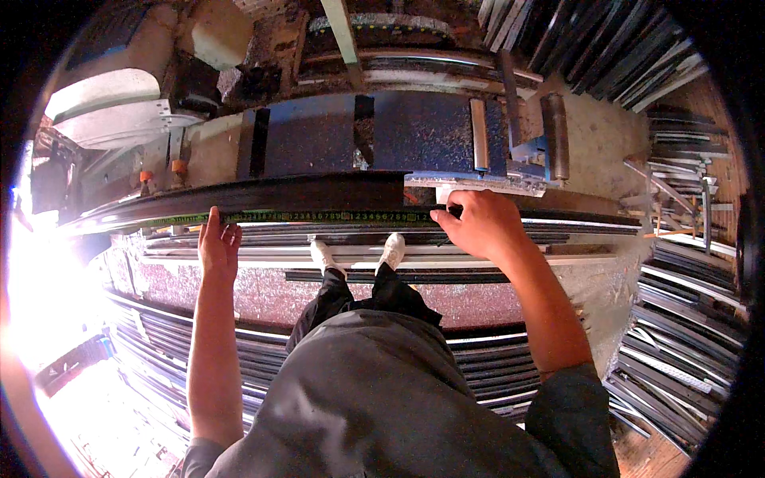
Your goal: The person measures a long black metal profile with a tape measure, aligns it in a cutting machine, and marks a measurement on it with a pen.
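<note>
Flat blk-and-green measuring tape (pixel 319 216) runs along near edge of long dark bar (pixel 319 192). L hand (pixel 217 248), grip loose, touches tape; R hand (pixel 481 223), grip narrow, pinches it farther R along bar. Measuring prob. midway: tape laid out, not yet retracted.

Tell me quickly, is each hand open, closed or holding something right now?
Left hand: index fingertip at the tape; whether open or closed cannot be told.
Right hand: closed, apparently pinching the tape.
</note>
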### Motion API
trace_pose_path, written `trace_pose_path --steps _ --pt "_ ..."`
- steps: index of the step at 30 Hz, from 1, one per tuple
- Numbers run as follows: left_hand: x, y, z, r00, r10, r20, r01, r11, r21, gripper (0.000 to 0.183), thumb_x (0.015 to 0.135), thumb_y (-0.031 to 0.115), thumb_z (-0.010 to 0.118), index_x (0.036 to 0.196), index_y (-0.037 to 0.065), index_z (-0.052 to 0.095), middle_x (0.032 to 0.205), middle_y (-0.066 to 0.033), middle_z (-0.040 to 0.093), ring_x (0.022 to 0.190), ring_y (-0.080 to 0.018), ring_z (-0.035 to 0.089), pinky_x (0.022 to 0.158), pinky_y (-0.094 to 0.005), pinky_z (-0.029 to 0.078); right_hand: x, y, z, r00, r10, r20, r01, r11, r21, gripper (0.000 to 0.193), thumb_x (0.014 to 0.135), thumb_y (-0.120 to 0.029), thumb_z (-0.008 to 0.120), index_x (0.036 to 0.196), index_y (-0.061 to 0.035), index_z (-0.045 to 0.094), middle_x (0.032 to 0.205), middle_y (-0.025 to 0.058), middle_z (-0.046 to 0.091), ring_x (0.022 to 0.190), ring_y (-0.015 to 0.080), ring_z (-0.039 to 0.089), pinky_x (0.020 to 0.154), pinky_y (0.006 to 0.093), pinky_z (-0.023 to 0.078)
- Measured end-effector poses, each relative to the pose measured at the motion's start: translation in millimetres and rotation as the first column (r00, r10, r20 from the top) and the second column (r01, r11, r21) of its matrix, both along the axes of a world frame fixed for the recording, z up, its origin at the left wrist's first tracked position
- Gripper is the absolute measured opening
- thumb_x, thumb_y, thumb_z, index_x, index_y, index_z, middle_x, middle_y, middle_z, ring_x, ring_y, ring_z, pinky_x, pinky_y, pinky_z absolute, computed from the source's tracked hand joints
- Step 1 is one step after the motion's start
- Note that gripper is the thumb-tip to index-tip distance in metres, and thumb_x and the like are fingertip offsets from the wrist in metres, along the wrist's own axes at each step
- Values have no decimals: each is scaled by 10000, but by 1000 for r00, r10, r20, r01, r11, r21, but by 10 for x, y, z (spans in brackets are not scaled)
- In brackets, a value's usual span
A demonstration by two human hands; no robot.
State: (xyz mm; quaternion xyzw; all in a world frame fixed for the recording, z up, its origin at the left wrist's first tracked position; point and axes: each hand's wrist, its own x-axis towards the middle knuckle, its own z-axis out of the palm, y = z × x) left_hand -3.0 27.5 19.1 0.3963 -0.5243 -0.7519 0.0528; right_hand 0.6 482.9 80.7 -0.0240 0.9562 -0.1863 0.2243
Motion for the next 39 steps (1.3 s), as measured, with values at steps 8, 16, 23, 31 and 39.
trace_pose_path --steps 8,16,23,31,39 --pt "21 -69 -83 1000 5 -18 -5 1000 18 230 908 289 722 978 118 585 853 -1 538 775 -148 537 762 -334 526 -25 -3 -25 999 18 29 -19 1000 13 371 865 -459 651 911 -100 733 835 170 707 810 371 678 736 462 527" --pt "46 -75 -108 999 -36 -38 38 998 44 221 935 309 674 1020 114 616 863 -15 561 805 -158 523 835 -341 495 -78 55 -30 995 101 -6 -101 995 -23 329 874 -408 658 862 -83 713 777 180 687 757 377 671 707 450 519" --pt "53 -291 -268 999 -26 -22 27 999 36 316 936 289 654 1196 118 602 1136 -46 581 1003 -182 558 936 -364 464 -183 60 10 983 120 137 -112 992 -64 320 882 -366 654 879 -51 712 814 211 679 799 390 664 728 445 512" --pt "0 -36 -120 998 41 36 -39 998 -54 328 927 289 669 1182 101 585 1108 -61 563 984 -178 545 935 -363 458 -270 92 -28 968 190 166 -175 979 -101 355 888 -367 616 864 -25 707 871 232 681 860 406 662 797 480 518" --pt "-38 103 -71 998 63 26 -61 995 -80 318 960 262 615 1218 85 555 1114 -77 574 1048 -199 548 966 -386 441 -320 94 -40 957 198 213 -171 975 -139 338 895 -337 612 863 -15 712 847 235 679 823 412 661 776 475 519"
